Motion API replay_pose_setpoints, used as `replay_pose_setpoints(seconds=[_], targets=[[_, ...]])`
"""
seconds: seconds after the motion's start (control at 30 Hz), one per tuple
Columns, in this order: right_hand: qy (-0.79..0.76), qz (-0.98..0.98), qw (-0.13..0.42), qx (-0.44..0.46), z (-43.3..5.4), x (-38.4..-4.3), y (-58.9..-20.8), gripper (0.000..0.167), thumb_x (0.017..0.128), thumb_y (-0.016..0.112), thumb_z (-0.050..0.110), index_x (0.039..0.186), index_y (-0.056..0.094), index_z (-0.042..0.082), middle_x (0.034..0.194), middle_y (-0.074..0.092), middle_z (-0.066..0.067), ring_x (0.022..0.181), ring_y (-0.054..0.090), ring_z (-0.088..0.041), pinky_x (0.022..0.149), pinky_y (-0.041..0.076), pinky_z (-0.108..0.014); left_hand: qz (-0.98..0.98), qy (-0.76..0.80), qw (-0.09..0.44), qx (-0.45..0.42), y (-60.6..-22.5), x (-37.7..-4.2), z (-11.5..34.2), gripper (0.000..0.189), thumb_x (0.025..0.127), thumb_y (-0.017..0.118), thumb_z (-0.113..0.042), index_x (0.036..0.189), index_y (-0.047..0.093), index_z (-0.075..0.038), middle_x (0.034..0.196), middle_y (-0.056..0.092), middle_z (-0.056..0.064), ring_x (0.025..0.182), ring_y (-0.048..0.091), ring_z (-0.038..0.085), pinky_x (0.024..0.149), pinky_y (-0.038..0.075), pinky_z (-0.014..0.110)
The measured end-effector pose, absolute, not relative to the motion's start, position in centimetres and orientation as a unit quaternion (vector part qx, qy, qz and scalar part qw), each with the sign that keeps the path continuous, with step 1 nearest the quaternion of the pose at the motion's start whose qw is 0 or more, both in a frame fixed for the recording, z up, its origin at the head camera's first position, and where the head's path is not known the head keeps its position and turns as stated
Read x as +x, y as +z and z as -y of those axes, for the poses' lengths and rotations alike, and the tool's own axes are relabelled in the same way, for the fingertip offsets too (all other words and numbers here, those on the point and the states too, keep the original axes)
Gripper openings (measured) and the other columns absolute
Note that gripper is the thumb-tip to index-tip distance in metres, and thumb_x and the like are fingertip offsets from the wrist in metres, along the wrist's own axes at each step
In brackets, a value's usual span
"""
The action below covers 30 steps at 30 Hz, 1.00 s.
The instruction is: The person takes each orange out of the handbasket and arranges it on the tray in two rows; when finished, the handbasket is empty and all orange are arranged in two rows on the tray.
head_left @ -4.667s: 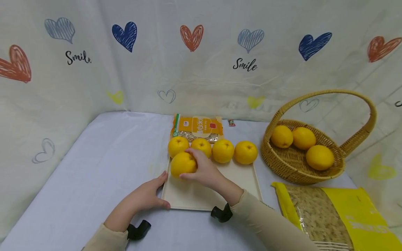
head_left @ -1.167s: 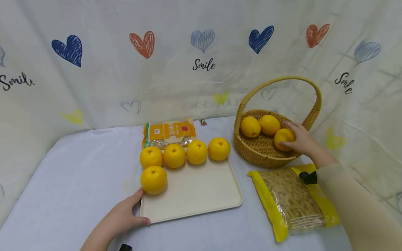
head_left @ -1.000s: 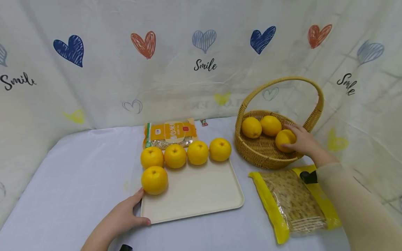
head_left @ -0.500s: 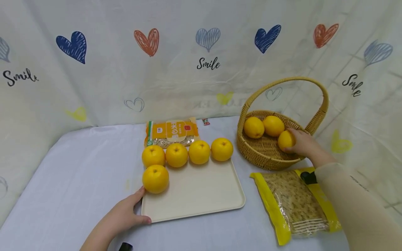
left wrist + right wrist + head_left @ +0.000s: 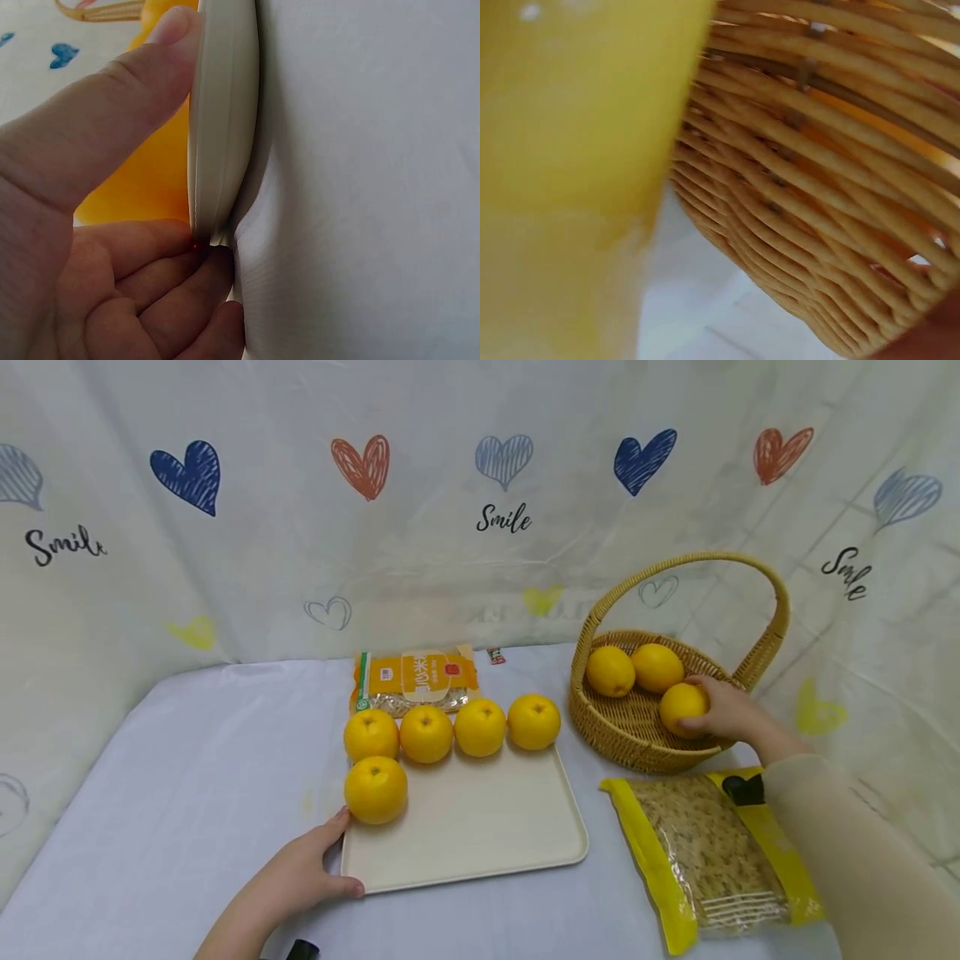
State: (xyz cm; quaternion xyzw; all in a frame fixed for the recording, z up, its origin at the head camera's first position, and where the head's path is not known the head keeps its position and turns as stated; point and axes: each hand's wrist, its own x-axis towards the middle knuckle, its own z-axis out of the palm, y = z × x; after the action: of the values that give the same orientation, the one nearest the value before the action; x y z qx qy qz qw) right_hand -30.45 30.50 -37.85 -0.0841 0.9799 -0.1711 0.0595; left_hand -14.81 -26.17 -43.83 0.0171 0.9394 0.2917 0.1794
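My left hand [image 5: 303, 868] holds the near-left corner of a cream tray [image 5: 487, 827], thumb on one edge and fingertips against another. The left wrist view shows the thumb pressing the tray's rim [image 5: 221, 112], with curled fingers at the corner. Four-petal-like marks top the oranges on the tray: a row runs along its far side, and one orange [image 5: 376, 789] sits before the leftmost. At the right, my right hand [image 5: 726, 710] grips an orange [image 5: 682, 708] inside a wicker basket [image 5: 630, 743]. Two more oranges [image 5: 611, 671] lie behind it. The right wrist view shows mostly the basket's woven wall [image 5: 780, 172].
An orange food packet [image 5: 416, 679] lies behind the tray, with a small wrapped piece [image 5: 496, 656] beside it. A yellow-ended clear bag [image 5: 705, 852] lies before the basket, under my right forearm. The basket's tall handle [image 5: 693, 560] arches above the fruit.
My right hand has left the orange it held over the tray and gone to the basket. Its fingers have closed round the nearest orange there. The left hand stays at the tray's corner.
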Motion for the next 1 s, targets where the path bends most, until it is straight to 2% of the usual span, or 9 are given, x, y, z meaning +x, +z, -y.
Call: replay_pose_setpoints(seconds=[0.1,0.17,0.23,0.37,0.53,0.63,0.73,0.83,1.0], targets=[[-0.236,-0.967,0.068,-0.067,-30.6,-30.0,-37.2,0.083,0.086,0.058,0.038,0.138,0.017,-0.011,0.129,0.029,-0.041,0.109,0.039,-0.051,0.083,0.038,-0.059,-0.939,0.294,0.179,0.017,-43.9,-14.9,26.1,0.115,0.049,0.079,-0.056,0.141,0.031,-0.006,0.147,0.031,0.011,0.132,0.031,0.036,0.104,0.028,0.056],[-0.277,-0.957,0.074,-0.052,-30.5,-29.7,-36.5,0.084,0.089,0.052,0.039,0.141,0.006,-0.010,0.135,0.018,-0.043,0.115,0.031,-0.055,0.088,0.034,-0.062,-0.939,0.295,0.177,0.017,-43.8,-15.0,26.1,0.115,0.049,0.079,-0.056,0.141,0.031,-0.007,0.146,0.031,0.011,0.132,0.032,0.036,0.104,0.028,0.056],[-0.309,-0.947,0.080,-0.041,-30.3,-29.3,-35.7,0.086,0.091,0.047,0.040,0.143,-0.005,-0.005,0.140,0.006,-0.042,0.121,0.021,-0.057,0.092,0.029,-0.065,-0.939,0.294,0.175,0.018,-43.7,-15.0,26.1,0.115,0.049,0.079,-0.056,0.141,0.031,-0.007,0.146,0.032,0.011,0.132,0.032,0.036,0.103,0.028,0.056],[-0.332,-0.939,0.081,-0.049,-29.3,-28.6,-34.7,0.086,0.092,0.045,0.039,0.144,-0.014,0.005,0.146,-0.006,-0.035,0.125,0.019,-0.053,0.092,0.031,-0.063,-0.940,0.294,0.173,0.019,-43.5,-15.0,26.1,0.115,0.049,0.079,-0.055,0.141,0.031,-0.007,0.146,0.032,0.012,0.131,0.032,0.037,0.103,0.029,0.057],[-0.340,-0.935,0.067,-0.080,-27.0,-27.3,-34.0,0.082,0.091,0.050,0.034,0.146,-0.005,0.009,0.144,0.009,-0.033,0.114,0.034,-0.044,0.082,0.041,-0.047,-0.941,0.292,0.172,0.016,-43.7,-15.0,26.1,0.115,0.049,0.079,-0.055,0.142,0.030,-0.007,0.146,0.032,0.011,0.132,0.032,0.036,0.103,0.029,0.056],[-0.359,-0.926,0.044,-0.109,-25.4,-26.4,-33.8,0.078,0.090,0.053,0.026,0.147,0.001,0.010,0.142,0.017,-0.028,0.105,0.042,-0.029,0.074,0.044,-0.031,-0.942,0.289,0.169,0.017,-43.8,-15.1,26.2,0.114,0.050,0.079,-0.056,0.142,0.031,-0.008,0.146,0.032,0.011,0.132,0.032,0.036,0.103,0.029,0.056],[-0.388,-0.911,0.016,-0.139,-23.9,-25.8,-33.6,0.078,0.088,0.057,0.017,0.146,0.005,0.014,0.140,0.020,-0.023,0.098,0.043,-0.011,0.069,0.045,-0.018,-0.943,0.290,0.164,0.020,-43.9,-15.1,26.2,0.114,0.050,0.079,-0.056,0.141,0.031,-0.008,0.146,0.033,0.010,0.132,0.033,0.036,0.104,0.029,0.056],[-0.426,-0.887,-0.009,-0.180,-22.4,-25.3,-33.7,0.081,0.085,0.060,0.006,0.146,0.009,0.019,0.138,0.023,-0.016,0.095,0.044,-0.002,0.070,0.046,-0.013,-0.943,0.290,0.162,0.023,-43.8,-15.1,26.2,0.113,0.050,0.080,-0.055,0.141,0.032,-0.007,0.146,0.033,0.011,0.131,0.033,0.036,0.104,0.029,0.056],[-0.474,-0.846,-0.025,-0.242,-19.9,-24.6,-34.3,0.091,0.078,0.062,-0.007,0.146,0.008,0.023,0.139,0.019,-0.009,0.100,0.044,0.000,0.074,0.047,-0.010,-0.942,0.291,0.164,0.022,-43.7,-14.9,26.1,0.113,0.050,0.080,-0.053,0.141,0.032,-0.006,0.146,0.033,0.011,0.131,0.033,0.036,0.104,0.029,0.055]])
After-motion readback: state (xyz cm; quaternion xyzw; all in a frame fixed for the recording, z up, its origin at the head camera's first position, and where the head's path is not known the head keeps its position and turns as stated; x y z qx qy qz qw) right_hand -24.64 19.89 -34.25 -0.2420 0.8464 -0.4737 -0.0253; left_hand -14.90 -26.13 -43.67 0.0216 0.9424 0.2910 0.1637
